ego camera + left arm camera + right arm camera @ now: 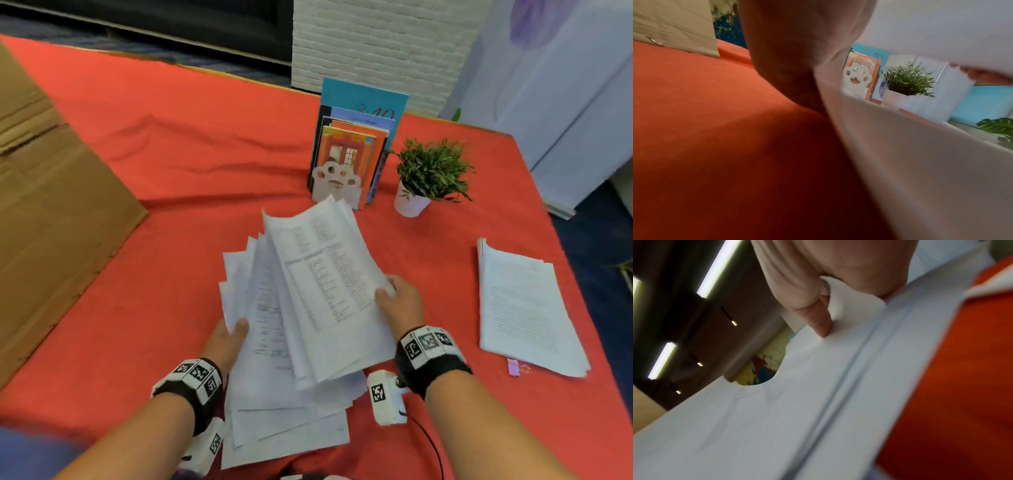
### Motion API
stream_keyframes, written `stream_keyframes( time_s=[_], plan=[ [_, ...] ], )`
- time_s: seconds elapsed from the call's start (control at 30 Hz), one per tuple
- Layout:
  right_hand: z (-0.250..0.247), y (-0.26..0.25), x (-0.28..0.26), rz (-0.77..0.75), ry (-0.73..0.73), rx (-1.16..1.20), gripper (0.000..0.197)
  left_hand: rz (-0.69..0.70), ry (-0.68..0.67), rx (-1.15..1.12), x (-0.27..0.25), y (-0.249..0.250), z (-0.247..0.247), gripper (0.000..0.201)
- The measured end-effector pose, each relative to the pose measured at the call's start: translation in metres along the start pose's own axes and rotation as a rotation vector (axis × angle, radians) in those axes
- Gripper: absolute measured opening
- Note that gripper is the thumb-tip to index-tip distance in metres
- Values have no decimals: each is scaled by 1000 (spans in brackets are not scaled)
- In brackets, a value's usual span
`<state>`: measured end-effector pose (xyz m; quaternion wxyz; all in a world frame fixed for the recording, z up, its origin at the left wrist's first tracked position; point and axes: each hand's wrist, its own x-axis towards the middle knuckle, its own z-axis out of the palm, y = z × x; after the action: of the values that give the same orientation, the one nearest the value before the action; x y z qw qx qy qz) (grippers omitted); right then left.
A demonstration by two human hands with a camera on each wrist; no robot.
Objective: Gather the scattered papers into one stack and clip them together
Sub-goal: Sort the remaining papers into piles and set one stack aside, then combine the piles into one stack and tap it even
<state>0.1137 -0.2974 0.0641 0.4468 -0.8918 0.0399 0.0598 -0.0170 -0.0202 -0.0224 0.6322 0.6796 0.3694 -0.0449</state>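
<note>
A loose, fanned bundle of printed white papers [308,301] is lifted off the red cloth in the middle of the head view. My left hand [229,334] grips its left edge, thumb on top. My right hand [394,298] pinches its right edge, and the right wrist view shows the thumb [818,321] pressed on the sheets [797,410]. More sheets [284,428] lie fanned on the cloth under the bundle. A separate neat stack of papers [524,308] lies at the right, with a purple binder clip [513,369] at its near corner. The left wrist view shows mostly paper [920,162] and my palm [793,56].
A large cardboard box [51,205] fills the left side. Books in a white paw-shaped holder [346,161] and a small potted plant [428,174] stand just behind the papers. The red cloth [171,154] covers the table, whose right edge drops off past the neat stack.
</note>
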Motion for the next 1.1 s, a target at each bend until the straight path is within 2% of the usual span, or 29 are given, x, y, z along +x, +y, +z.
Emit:
stream_keyframes(
  time_s=[0.07,0.2,0.27,0.33,0.37,0.4,0.47,0.57,0.63,0.77,0.87,0.97,1.03,1.1],
  plan=[
    [14,19,-23,71,-60,-12,38,6,-26,-56,-16,12,13,74],
    [37,35,-59,98,-241,-20,55,111,-91,-41,-35,21,35,65],
    [42,39,-64,69,-248,-120,61,168,-60,-7,-35,19,38,61],
    [35,43,-59,63,-207,-307,69,174,-82,-86,-37,22,39,59],
    [27,40,-55,97,-198,-328,73,188,-115,-148,-41,30,38,57],
    [19,34,-51,150,-207,-272,77,205,-151,-197,-46,37,37,55],
    [1,17,-44,180,-230,53,82,267,-204,-272,-53,52,35,54],
    [-19,-12,-34,104,-174,504,73,409,-265,-349,-72,86,32,53],
    [-29,-32,-31,26,-131,666,64,480,-262,-366,-79,104,33,51],
    [-40,-54,-37,-98,-66,743,64,603,-264,-381,-82,120,32,42],
    [-39,-51,-45,-130,-61,757,63,649,-277,-379,-83,122,30,59],
    [-44,-54,-50,-126,-91,827,61,677,-300,-372,-82,124,28,65],
    [-49,-60,-52,-151,-117,874,74,676,-303,-392,-84,129,28,72],
    [-54,-66,-50,-184,-121,927,83,720,-281,-412,-88,137,29,67]
  ],
)
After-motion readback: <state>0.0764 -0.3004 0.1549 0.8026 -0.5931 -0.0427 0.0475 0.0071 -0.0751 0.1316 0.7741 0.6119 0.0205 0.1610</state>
